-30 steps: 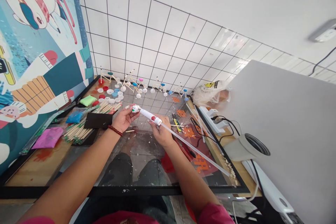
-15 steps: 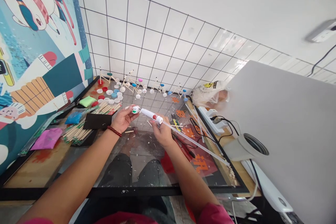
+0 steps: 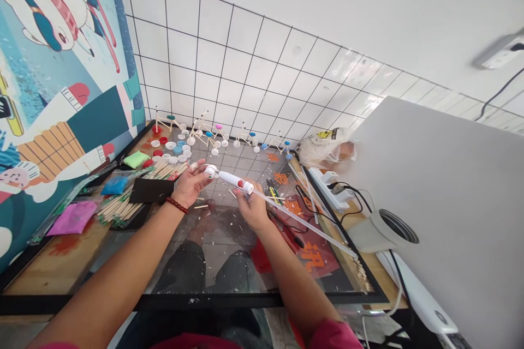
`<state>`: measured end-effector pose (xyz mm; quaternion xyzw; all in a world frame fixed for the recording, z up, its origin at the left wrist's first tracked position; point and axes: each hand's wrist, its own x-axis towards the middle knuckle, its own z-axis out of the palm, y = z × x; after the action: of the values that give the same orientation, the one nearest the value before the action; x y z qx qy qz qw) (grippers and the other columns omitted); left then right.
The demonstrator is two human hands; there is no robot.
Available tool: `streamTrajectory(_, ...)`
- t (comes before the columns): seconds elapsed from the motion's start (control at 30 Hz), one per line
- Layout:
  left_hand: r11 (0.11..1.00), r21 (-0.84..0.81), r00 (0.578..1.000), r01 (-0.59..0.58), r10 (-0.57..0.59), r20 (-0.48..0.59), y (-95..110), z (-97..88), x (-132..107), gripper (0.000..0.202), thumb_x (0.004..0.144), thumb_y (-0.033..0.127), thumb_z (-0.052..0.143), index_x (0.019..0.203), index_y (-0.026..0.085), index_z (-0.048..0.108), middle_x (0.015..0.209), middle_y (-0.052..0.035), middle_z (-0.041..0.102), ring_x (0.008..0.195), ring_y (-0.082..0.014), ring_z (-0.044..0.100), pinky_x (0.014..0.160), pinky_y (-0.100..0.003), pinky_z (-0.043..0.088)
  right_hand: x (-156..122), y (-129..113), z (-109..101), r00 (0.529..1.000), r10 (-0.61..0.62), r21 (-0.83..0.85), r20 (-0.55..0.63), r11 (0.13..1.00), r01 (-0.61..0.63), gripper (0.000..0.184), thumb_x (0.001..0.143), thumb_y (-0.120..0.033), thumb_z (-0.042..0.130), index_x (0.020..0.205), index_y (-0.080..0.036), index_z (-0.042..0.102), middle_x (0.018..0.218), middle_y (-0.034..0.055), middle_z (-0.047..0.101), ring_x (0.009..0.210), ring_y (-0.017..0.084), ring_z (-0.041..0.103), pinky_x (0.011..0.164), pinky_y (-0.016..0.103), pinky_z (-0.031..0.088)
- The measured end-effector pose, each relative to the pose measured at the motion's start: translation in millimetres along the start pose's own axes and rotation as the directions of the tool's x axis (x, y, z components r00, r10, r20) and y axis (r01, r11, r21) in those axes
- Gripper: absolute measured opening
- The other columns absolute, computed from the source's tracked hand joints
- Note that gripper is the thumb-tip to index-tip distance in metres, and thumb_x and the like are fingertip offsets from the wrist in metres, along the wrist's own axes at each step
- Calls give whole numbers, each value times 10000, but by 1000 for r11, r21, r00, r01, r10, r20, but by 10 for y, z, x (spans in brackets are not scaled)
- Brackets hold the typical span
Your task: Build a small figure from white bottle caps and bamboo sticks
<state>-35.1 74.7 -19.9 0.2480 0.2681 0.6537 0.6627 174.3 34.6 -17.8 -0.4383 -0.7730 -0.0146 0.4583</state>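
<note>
Seated at a glass tabletop [image 3: 223, 226], with dark trousers [image 3: 213, 270] visible through the pane, a person works with both bare forearms stretched forward.

The right hand [image 3: 254, 208] is closed around the rear end of a slim white glue gun [image 3: 230, 178]. The gun's body extends up and to the left, beyond the fist. The tool's long axis runs diagonally, from lower right near the person to upper left farther off, and it is held just above the glass. A clear rod [image 3: 305, 222] trails out of its back end, past the wrist and toward the table's right edge.

The nozzle points left and away, straight at the left hand [image 3: 189, 182], which wears a red bead bracelet [image 3: 177, 205]. That hand lies palm up with its fingers loosely spread. Its fingertips are at a small white round piece [image 3: 210, 170] sitting on the gun's tip. From this angle it is unclear whether they pinch the piece or merely touch it.

Just beyond the left hand lie a black card [image 3: 152, 189] and a heap of wooden sticks [image 3: 123, 204]. A power strip [image 3: 331, 182] and a crumpled plastic bag [image 3: 327, 147] sit to the right. Farther back, loose bottle caps [image 3: 174, 147] and a row of stick-and-cap models [image 3: 204, 131] line the foot of the white tiled wall [image 3: 262, 65].
</note>
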Motion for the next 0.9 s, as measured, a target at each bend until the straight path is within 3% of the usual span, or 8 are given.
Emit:
streamTrajectory(0.27, 995, 54, 997, -81, 81, -3, -32, -5, 29, 546, 540, 58, 848, 1043, 183, 674, 952, -30, 751, 873, -152, 705, 758, -249, 558, -14, 23, 44, 998, 53, 61, -22, 997, -51, 293, 958, -422, 498, 1060, -183, 634, 989, 96, 701, 868, 235, 636, 786, 363, 482)
streamTrajectory(0.57, 970, 172, 983, -173, 180, -26, -69, 3, 51, 655, 457, 134, 899, 1065, 169, 658, 944, -40, 754, 898, -162, 684, 841, -298, 527, -16, 40, 55, 995, 95, 71, -2, 993, -94, 313, 944, -432, 505, 1079, -183, 638, 1008, 106, 698, 871, 251, 619, 797, 381, 478)
streamTrajectory(0.9, 871, 413, 962, -266, 270, 50, -100, 30, 23, 757, 530, 200, 858, 1234, 162, 582, 1012, -64, 726, 932, -181, 663, 883, -355, 522, -20, 42, 53, 996, 93, 55, 14, 994, -93, 313, 944, -426, 499, 1080, -184, 644, 1023, 107, 705, 879, 251, 626, 808, 385, 483)
